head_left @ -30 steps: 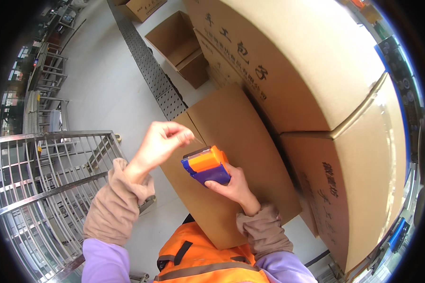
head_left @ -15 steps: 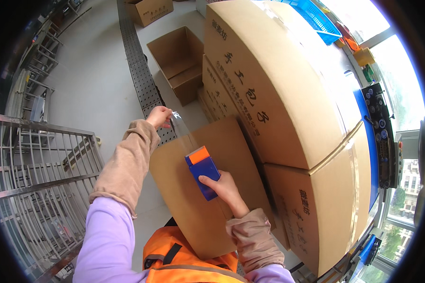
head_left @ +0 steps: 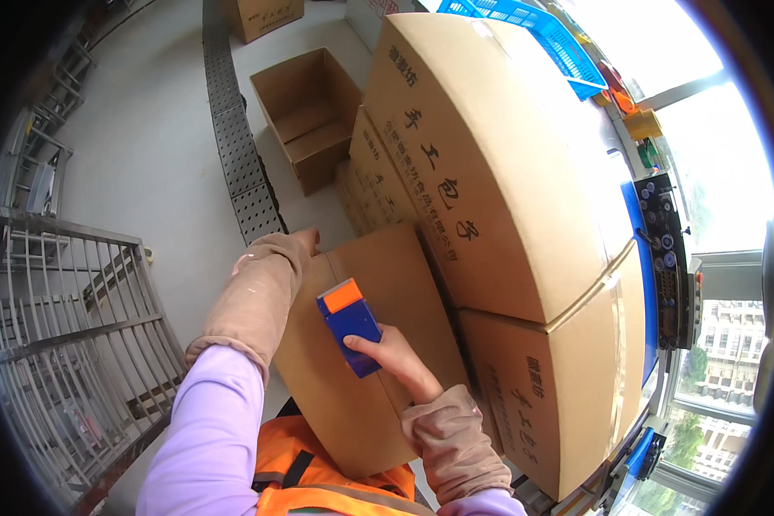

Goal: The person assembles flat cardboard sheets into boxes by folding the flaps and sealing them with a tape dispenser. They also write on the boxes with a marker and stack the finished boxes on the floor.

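A closed brown cardboard box (head_left: pixel 404 284) lies in front of me, its flaps meeting down the middle. My right hand (head_left: pixel 393 357) grips a blue and orange tape dispenser (head_left: pixel 347 318) pressed on the box top near the seam. My left hand (head_left: pixel 305 241) reaches to the box's far edge, fingers curled over that edge and mostly hidden behind my tan sleeve. Both forearms wear tan sleeve covers over lilac sleeves.
Large stacked cardboard boxes (head_left: pixel 490 172) stand right of the box. An open empty carton (head_left: pixel 305 112) sits on the floor beyond. A perforated metal strip (head_left: pixel 236 146) runs across the grey floor. A wire cage trolley (head_left: pixel 60 344) stands at left. A blue crate (head_left: pixel 533 26) is behind.
My left hand has moved away from me to the box's far edge and pressed down there. The dispenser in my right hand has slid along the box top toward me.
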